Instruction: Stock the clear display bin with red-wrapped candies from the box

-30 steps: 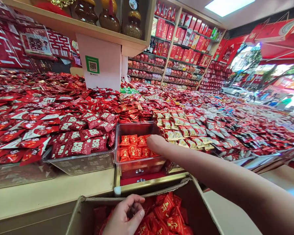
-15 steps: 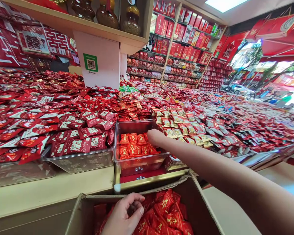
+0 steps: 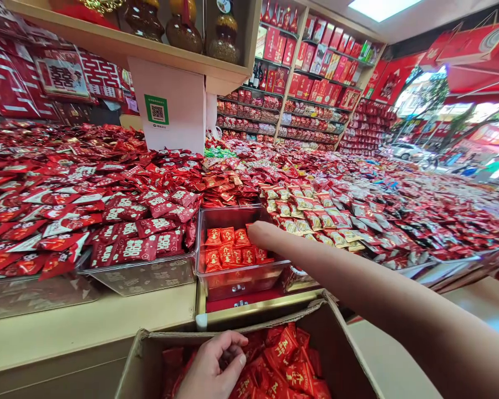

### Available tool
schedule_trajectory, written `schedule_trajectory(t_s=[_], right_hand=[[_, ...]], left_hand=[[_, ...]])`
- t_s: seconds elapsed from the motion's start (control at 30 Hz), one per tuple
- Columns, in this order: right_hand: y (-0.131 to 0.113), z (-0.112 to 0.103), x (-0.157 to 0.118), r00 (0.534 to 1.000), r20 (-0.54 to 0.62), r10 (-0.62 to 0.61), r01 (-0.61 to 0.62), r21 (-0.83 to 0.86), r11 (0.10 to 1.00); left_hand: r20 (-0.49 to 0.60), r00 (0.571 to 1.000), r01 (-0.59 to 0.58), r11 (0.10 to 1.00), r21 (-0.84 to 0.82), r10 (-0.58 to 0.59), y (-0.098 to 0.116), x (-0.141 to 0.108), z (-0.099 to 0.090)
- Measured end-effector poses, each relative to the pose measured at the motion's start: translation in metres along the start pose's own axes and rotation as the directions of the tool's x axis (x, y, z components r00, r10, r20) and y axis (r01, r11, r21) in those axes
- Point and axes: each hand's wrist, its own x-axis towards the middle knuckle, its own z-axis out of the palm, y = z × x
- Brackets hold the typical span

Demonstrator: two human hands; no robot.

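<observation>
My right hand (image 3: 263, 235) reaches into a clear plastic bin (image 3: 241, 276), at the right end of the small red packets (image 3: 227, 256) standing there in rows. Its fingers point down and away, hidden behind the back of the hand, so their grip does not show. Lower down, my left hand (image 3: 218, 363) hovers over a cardboard box (image 3: 351, 354) of loose red packets with gold lettering (image 3: 285, 354). The fingers of this hand are loosely bent, with a gap between thumb and forefinger and nothing visible in it.
Maroon packets (image 3: 135, 246) fill the bin to the left. Cream-and-red packets (image 3: 316, 213) are heaped to the right of my bin. A white panel with a green QR sign (image 3: 157, 111) stands behind, under a shelf holding brown jars (image 3: 184, 33). Further shelves (image 3: 311, 83) hold red boxes.
The whole view has shifted slightly, with the scene a little further right and down. Both hands keep nearly the same places and poses.
</observation>
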Motion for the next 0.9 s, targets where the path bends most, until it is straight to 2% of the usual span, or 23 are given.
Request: schedule_trajectory(t_s=[0.1, 0.27, 0.37, 0.43, 0.5, 0.57, 0.63, 0.77, 0.9], right_hand=[[0.006, -0.005, 0.010, 0.997, -0.071, 0.029, -0.030, -0.015, 0.999], [0.007, 0.007, 0.024, 0.999, -0.039, -0.008, 0.008, -0.023, 1.000], [0.000, 0.009, 0.024, 0.997, -0.079, -0.026, 0.024, -0.024, 0.999], [-0.009, 0.007, 0.022, 0.989, -0.121, -0.080, 0.078, -0.019, 0.997], [-0.020, 0.004, 0.021, 0.972, -0.134, -0.193, 0.193, -0.015, 0.981], [-0.030, 0.003, 0.021, 0.947, -0.099, -0.305, 0.303, -0.033, 0.952], [-0.036, 0.006, 0.023, 0.933, -0.056, -0.356, 0.353, -0.061, 0.934], [-0.037, 0.015, 0.027, 0.941, -0.064, -0.331, 0.326, -0.079, 0.942], [-0.039, 0.014, 0.021, 0.934, -0.134, -0.332, 0.325, -0.073, 0.943]], left_hand=[[0.022, 1.000, -0.013, 1.000, 0.005, 0.013, 0.000, 0.000, 0.000], [-0.047, 0.998, -0.032, 0.999, 0.042, 0.034, -0.003, 0.000, 0.003], [-0.038, 0.997, -0.057, 0.995, 0.076, 0.061, -0.005, 0.000, 0.003], [-0.001, 0.998, -0.062, 0.993, 0.099, 0.062, -0.006, 0.001, 0.002], [0.030, 0.998, -0.066, 0.991, 0.112, 0.063, -0.006, 0.001, 0.000], [0.035, 0.997, -0.072, 0.989, 0.130, 0.068, -0.006, 0.002, -0.002], [0.001, 0.997, -0.074, 0.984, 0.161, 0.075, -0.005, 0.001, -0.001], [-0.027, 0.994, -0.093, 0.972, 0.214, 0.101, -0.005, 0.001, 0.000], [0.032, 0.994, -0.106, 0.964, 0.243, 0.101, -0.004, 0.000, -0.001]])
